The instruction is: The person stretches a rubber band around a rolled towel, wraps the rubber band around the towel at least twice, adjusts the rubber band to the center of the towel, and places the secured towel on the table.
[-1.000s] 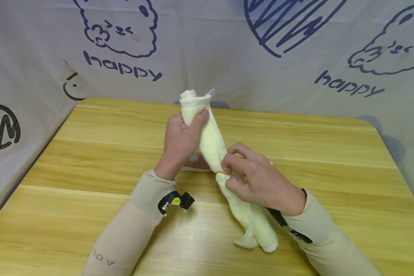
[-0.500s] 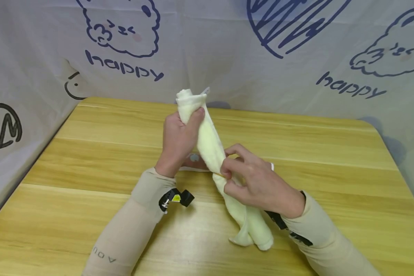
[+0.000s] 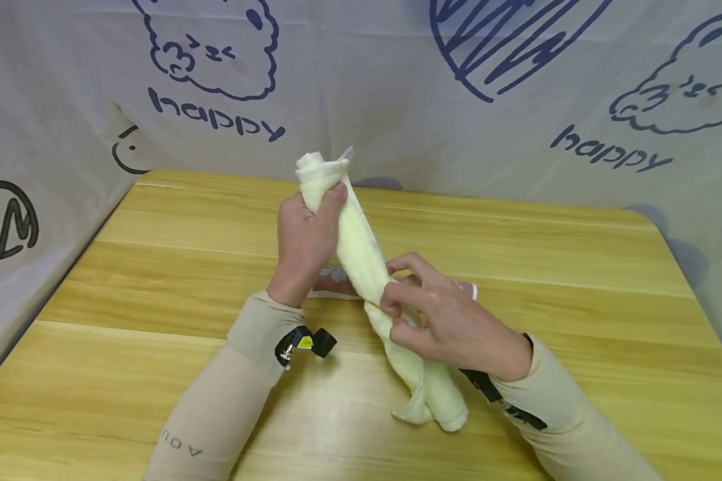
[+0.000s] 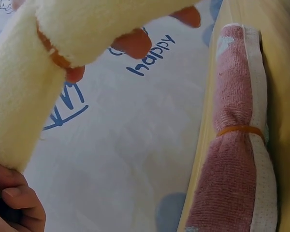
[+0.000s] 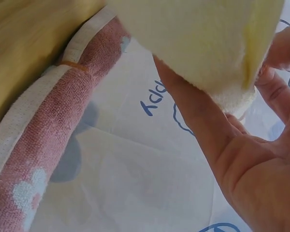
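Observation:
A pale yellow towel (image 3: 358, 257), rolled into a long bundle, is held slantwise above the table in the head view. My left hand (image 3: 305, 237) grips its upper part, thumb along the near side. At the middle, an orange rubber band (image 4: 50, 46) cinches the roll. My right hand (image 3: 448, 321) pinches the towel there with curled fingers, covering part of the band. In the right wrist view the right hand (image 5: 241, 154) has its fingers around the yellow cloth. The towel's lower end hangs toward me with a loose corner flap.
Behind the yellow roll lies a pink rolled towel (image 4: 227, 174) with a white edge, also tied with an orange band. A wooden table (image 3: 168, 374) carries it. A white cloth with drawings (image 3: 361, 80) hangs behind the table.
The yellow towel's upper end has shifted left and slightly up with my left hand, and its lower end has swung left. My right hand has stayed at the band.

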{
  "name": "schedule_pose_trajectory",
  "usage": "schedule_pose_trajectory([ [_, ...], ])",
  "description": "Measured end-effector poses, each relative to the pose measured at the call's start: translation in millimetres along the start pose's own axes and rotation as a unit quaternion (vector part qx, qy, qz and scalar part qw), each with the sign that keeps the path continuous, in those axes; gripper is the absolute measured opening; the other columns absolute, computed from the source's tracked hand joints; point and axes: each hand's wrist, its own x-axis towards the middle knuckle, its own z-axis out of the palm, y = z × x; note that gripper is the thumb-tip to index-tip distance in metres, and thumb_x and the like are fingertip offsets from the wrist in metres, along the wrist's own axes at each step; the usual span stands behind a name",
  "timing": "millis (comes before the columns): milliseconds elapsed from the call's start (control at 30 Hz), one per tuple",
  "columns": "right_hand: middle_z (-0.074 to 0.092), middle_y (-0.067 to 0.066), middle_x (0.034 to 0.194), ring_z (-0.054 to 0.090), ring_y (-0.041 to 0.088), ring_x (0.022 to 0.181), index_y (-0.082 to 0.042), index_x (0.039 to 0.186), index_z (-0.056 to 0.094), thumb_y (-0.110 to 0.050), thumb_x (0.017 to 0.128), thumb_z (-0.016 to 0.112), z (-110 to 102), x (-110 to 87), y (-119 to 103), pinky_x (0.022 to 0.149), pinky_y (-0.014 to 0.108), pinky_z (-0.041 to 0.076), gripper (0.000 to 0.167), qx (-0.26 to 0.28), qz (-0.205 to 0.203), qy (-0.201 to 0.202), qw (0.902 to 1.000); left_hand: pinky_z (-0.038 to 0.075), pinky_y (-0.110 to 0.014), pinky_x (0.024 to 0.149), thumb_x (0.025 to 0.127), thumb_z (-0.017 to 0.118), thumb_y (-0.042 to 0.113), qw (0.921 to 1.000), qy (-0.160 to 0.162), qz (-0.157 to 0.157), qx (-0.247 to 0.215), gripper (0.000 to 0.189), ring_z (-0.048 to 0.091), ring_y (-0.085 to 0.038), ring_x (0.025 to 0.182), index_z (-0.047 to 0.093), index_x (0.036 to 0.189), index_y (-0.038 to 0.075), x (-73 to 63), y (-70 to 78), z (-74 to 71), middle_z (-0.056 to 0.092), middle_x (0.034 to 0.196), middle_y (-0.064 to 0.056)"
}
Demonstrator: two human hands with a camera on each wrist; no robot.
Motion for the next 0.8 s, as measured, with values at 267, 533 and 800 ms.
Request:
schedule_pose_trajectory([
  [267,0.058,0.004,0.119,0.069,0.014,0.098,-0.019,0.087,0.057,-0.004,0.082,0.064,0.1,-0.8,3.3,0.048,0.017,0.041,0.018,-0.02,-0.014,0.012,0.9996,0.061,-0.032,0.056,0.1,0.064,0.025,0.9995,-0.024,0.015,-0.018,0.031,0.067,-0.012,0.06,0.071,0.096,-0.005,-1.4,0.7,0.1,0.069,0.077,-0.006],
  [533,0.059,0.002,0.118,0.051,0.008,0.076,-0.016,0.091,0.058,-0.011,0.089,0.062,-1.9,-0.7,6.3,0.054,0.018,0.04,0.006,-0.01,-0.013,0.025,0.9995,0.061,-0.031,0.057,0.1,0.063,0.023,0.9979,-0.031,0.04,-0.039,0.029,0.068,-0.011,0.061,0.07,0.095,-0.005,-4.8,3.0,1.8,0.07,0.077,-0.005],
  [800,0.059,0.002,0.126,0.057,0.012,0.091,-0.017,0.104,0.054,-0.023,0.084,0.081,-2.7,0.7,5.6,0.06,0.019,0.05,0.034,-0.02,0.008,0.003,0.9998,0.061,-0.028,0.057,0.1,0.062,0.023,0.9974,-0.011,0.037,-0.062,0.027,0.067,-0.011,0.061,0.069,0.094,-0.003,-5.5,4.3,2.2,0.068,0.075,0.0],
])
